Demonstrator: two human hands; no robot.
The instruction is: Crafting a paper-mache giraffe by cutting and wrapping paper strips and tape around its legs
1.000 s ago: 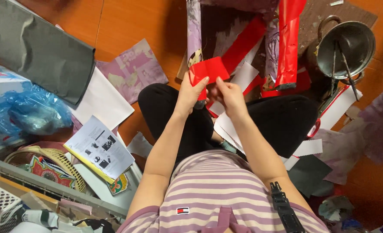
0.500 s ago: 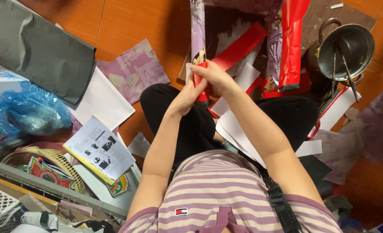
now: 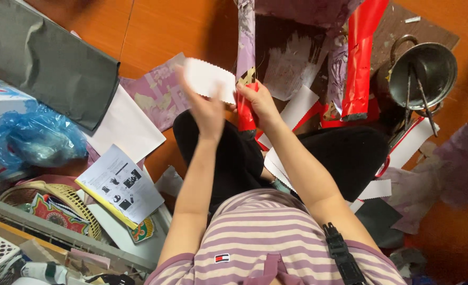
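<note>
Seated person above an orange floor (image 3: 155, 26): the left hand (image 3: 207, 108), motion-blurred, grips a white scallop-edged paper strip (image 3: 210, 79); the right hand (image 3: 260, 103) closes around a folded red paper piece (image 3: 246, 113).

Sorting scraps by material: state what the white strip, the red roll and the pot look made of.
White strip: thin matte paper, zigzag-cut edge, held by the left hand.
Red roll: glossy paper or foil, likely; it shines, in the right hand.
Pot: dull grey metal, with soft reflections.

left hand (image 3: 205, 108) lifted white strip (image 3: 208, 79) away
</note>
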